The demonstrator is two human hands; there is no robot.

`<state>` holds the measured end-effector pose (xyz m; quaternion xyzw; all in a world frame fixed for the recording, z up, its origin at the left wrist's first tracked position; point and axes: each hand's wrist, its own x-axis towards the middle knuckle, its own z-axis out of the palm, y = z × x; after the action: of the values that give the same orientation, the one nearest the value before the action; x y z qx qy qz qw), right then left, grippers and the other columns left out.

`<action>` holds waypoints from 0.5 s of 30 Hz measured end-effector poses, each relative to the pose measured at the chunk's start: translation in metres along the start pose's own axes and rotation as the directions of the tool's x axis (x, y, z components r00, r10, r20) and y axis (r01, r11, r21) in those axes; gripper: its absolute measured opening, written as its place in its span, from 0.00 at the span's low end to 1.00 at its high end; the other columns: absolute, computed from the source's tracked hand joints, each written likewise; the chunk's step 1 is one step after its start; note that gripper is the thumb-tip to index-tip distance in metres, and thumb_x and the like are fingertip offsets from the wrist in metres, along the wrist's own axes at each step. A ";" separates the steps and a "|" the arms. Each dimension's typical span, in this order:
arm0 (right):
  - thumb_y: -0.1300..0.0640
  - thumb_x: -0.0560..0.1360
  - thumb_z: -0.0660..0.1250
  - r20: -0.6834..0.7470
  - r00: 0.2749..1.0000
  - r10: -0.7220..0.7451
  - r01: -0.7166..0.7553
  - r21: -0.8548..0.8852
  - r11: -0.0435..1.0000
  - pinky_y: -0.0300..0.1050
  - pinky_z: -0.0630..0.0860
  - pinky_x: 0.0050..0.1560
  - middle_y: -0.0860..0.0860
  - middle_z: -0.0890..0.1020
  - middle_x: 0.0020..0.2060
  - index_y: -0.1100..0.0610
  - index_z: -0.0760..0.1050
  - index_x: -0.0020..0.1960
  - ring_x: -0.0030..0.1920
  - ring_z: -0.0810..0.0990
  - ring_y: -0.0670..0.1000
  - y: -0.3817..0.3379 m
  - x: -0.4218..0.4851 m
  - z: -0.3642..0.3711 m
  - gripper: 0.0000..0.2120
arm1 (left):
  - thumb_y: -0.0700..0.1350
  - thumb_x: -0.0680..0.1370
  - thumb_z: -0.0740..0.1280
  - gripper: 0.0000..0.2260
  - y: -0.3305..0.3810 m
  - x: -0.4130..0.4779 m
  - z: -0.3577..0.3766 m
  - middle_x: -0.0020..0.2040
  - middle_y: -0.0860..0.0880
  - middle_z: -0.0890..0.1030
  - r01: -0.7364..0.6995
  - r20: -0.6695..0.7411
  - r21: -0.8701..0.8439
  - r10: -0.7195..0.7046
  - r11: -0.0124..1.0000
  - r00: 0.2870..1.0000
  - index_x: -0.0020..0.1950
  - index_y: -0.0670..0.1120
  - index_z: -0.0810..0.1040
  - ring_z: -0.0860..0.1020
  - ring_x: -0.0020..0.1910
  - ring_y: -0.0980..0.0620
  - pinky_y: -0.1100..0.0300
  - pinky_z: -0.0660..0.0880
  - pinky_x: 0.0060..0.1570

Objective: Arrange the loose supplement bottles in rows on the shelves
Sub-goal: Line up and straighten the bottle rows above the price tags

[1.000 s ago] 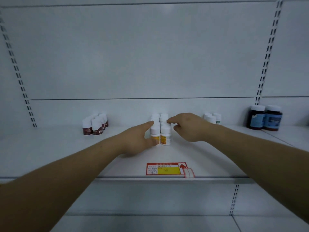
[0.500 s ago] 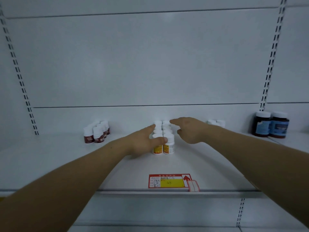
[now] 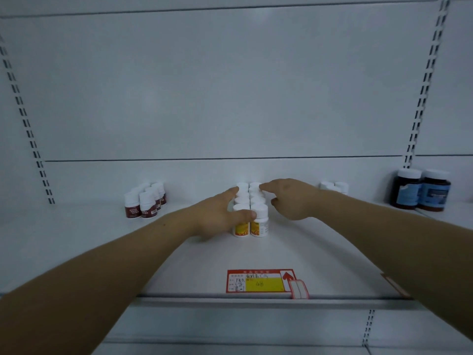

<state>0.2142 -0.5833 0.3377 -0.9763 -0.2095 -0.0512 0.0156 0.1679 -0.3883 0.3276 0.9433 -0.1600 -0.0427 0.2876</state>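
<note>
Two rows of small white bottles with yellow-orange labels (image 3: 259, 221) run front to back in the middle of the white shelf (image 3: 256, 254). My left hand (image 3: 217, 216) lies against the left side of the block, its thumb across the front left bottle's cap. My right hand (image 3: 289, 198) rests along the right side, its forefinger touching the caps at the back. Neither hand lifts a bottle.
A cluster of white bottles with dark red labels (image 3: 144, 201) stands at the left. Small white bottles (image 3: 334, 187) sit behind my right wrist. Two dark bottles with blue labels (image 3: 422, 190) stand at the right. A red-and-yellow price tag (image 3: 261, 281) lies at the shelf's front edge.
The view has tilted upward a little, so the shelf sits lower in frame. My left thumb has come forward over the front left cap; my right hand stays at the right side.
</note>
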 end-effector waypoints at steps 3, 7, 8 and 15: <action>0.55 0.82 0.54 -0.025 0.999 0.041 -0.042 -0.001 0.999 0.44 0.53 0.73 0.52 0.58 0.77 0.54 0.53 0.78 0.76 0.56 0.52 0.006 -0.003 -0.009 0.25 | 0.63 0.74 0.63 0.34 0.006 -0.002 -0.006 0.75 0.54 0.62 -0.058 -0.015 0.058 0.059 0.997 0.998 0.76 0.55 0.54 0.67 0.69 0.54 0.60 0.63 0.65; 0.49 0.81 0.55 -0.075 0.988 0.137 -0.138 -0.009 0.990 0.46 0.55 0.73 0.51 0.60 0.76 0.51 0.56 0.77 0.75 0.58 0.52 0.022 -0.018 -0.025 0.25 | 0.62 0.75 0.63 0.35 0.025 -0.005 -0.013 0.77 0.53 0.58 -0.083 -0.028 0.250 0.093 0.965 0.995 0.77 0.52 0.54 0.62 0.73 0.52 0.62 0.60 0.63; 0.48 0.81 0.56 -0.084 0.982 0.168 -0.169 -0.009 0.986 0.46 0.56 0.73 0.51 0.60 0.76 0.51 0.57 0.77 0.75 0.58 0.52 0.028 -0.024 -0.028 0.25 | 0.62 0.75 0.63 0.35 0.032 -0.005 -0.014 0.77 0.53 0.56 -0.096 -0.028 0.273 0.108 0.957 0.994 0.77 0.52 0.53 0.60 0.73 0.52 0.60 0.60 0.66; 0.45 0.80 0.57 -0.135 0.933 0.334 -0.336 0.010 0.942 0.46 0.56 0.72 0.50 0.61 0.76 0.50 0.58 0.76 0.75 0.59 0.52 0.075 -0.092 -0.045 0.27 | 0.64 0.75 0.62 0.37 0.096 0.008 0.023 0.78 0.54 0.51 -0.253 0.055 0.334 0.250 0.908 0.967 0.78 0.54 0.50 0.53 0.76 0.53 0.56 0.52 0.72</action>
<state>0.1572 -0.6911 0.3722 -0.9921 -0.0382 -0.1152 0.0319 0.1447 -0.4780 0.3619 0.9499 -0.2866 0.0178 0.1237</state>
